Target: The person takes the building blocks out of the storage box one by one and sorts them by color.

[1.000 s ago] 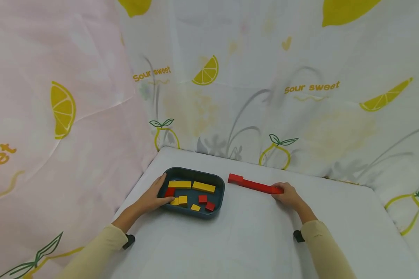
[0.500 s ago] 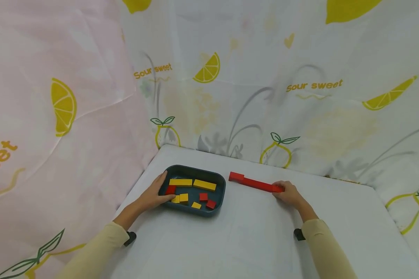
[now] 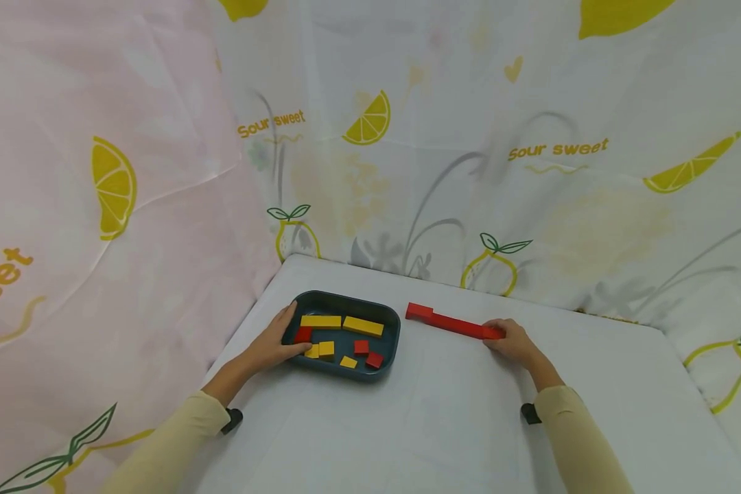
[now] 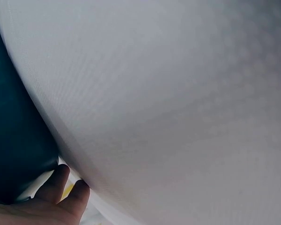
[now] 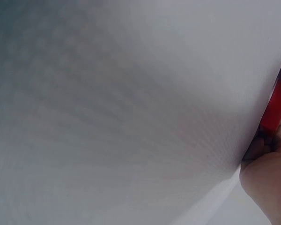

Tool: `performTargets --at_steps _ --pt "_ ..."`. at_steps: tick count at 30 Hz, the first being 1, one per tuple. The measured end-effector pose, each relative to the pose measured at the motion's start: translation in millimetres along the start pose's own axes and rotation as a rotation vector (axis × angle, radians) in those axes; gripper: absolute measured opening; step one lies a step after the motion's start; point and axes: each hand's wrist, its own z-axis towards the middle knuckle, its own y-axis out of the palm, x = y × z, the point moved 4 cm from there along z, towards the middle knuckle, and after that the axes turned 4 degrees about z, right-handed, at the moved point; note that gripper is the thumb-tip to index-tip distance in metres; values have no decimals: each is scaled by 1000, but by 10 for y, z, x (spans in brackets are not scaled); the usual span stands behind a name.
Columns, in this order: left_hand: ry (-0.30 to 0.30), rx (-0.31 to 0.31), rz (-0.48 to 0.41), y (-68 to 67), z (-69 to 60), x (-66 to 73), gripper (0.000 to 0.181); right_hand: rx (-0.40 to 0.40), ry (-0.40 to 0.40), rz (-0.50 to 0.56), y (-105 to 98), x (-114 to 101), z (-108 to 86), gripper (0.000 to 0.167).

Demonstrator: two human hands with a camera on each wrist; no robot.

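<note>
A dark teal tray (image 3: 387, 370) lies on the table with several blocks in it. My left hand (image 3: 276, 343) grips its left side, thumb over the rim; in the left wrist view fingers (image 4: 56, 185) lie beside the tray's wall (image 4: 14, 117). To the right of the tray stretches a row of red blocks: a wider block (image 3: 419, 311) at the left end and a long bar (image 3: 458, 325) beyond it. At the row's right end my right hand (image 3: 514, 343) pinches a red block (image 3: 491, 333), partly hidden by the fingers. The right wrist view also shows this red block (image 5: 276, 108).
Inside the tray are two long yellow blocks (image 3: 321, 322), small yellow blocks (image 3: 326, 350) and red blocks (image 3: 374, 360). A white cloth covers the table (image 3: 444, 425). Lemon-printed curtains (image 3: 407, 171) stand close behind the table and along its left side.
The whole head view has shifted slightly, so the scene sits a little higher. Both hands, the tray and the red row keep their places relative to each other.
</note>
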Motion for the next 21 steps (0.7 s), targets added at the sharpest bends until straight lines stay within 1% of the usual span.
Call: performTargets --at_steps 9,16,18,21 --pt "8 8 -7 -2 -13 17 106 -7 -1 -1 -8 -19 -11 45" --pt "8 10 -12 -8 -25 20 106 -4 -23 -8 -14 -42 -4 44" --pt "3 8 -10 -6 -24 17 107 -9 -15 0 -14 -35 -2 46" --pt "7 3 0 4 -12 18 108 -29 4 11 -17 -12 -5 55"
